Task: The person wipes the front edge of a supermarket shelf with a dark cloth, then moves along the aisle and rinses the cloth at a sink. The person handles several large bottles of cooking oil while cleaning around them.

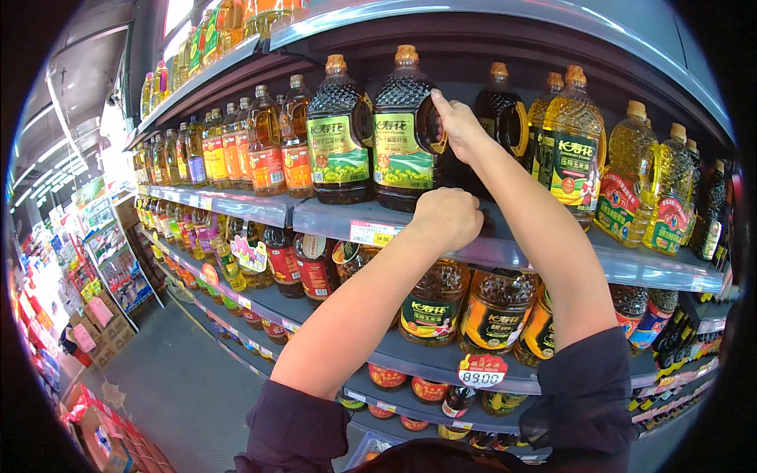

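My right hand [462, 125] grips the handle of a dark oil bottle [403, 165] with a yellow-green label and orange cap. The bottle stands upright on the shelf [502, 251], beside a matching oil bottle [338, 148] on its left. Low at the front of that shelf is my left hand [450, 217], back of the hand up and fingers curled. It is just right of the gripped bottle's base. What lies under its fingers is hidden. Behind my right wrist stands another dark oil bottle [500, 106].
Yellow oil bottles [571, 148] stand to the right, and smaller orange-labelled bottles [266, 142] to the left. An upper shelf edge [473, 12] overhangs. Large oil jugs [434, 307] fill the shelf below. A price sign [482, 371] juts from a lower edge. Cartons [112, 431] stand across the aisle floor [177, 378].
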Motion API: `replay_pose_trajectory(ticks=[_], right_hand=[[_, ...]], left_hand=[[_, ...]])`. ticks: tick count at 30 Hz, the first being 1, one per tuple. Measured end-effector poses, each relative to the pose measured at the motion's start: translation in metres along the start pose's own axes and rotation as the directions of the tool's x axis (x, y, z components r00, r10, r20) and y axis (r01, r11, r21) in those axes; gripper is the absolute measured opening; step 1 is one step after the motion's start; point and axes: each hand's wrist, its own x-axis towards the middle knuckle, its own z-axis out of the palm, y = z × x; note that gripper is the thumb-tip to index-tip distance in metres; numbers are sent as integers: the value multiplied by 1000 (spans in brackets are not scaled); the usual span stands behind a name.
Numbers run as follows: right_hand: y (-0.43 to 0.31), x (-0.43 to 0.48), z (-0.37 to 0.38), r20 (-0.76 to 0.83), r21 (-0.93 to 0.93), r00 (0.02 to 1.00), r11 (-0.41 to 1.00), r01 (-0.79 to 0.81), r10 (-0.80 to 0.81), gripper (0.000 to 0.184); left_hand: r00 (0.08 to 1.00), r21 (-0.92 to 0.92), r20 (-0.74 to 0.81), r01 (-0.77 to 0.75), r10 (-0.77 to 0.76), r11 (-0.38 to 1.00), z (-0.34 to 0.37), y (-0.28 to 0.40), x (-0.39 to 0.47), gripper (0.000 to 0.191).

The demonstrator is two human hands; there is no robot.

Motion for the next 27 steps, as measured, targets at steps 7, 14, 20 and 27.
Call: replay_pose_trajectory(ticks=[7,14,20,27], right_hand=[[-4,11,-17,-135,-284,991,958,-51,13,78],[-19,2,-37,-217,-440,974,885,-151,59,83],[-23,0,-60,-354,-527,932,839,-135,-73,74],[-42,-27,-75,-455,-448,879,889,-88,-143,69]], left_hand=[[999,-19,24,-44,45,999,-8,-6,-5,30],[989,-18,-4,-146,146,989,-11,-51,-11,27],[982,216,90,-181,165,959,-25,-103,-21,31],[981,160,194,-9,-22,987,-25,-107,-9,31]])
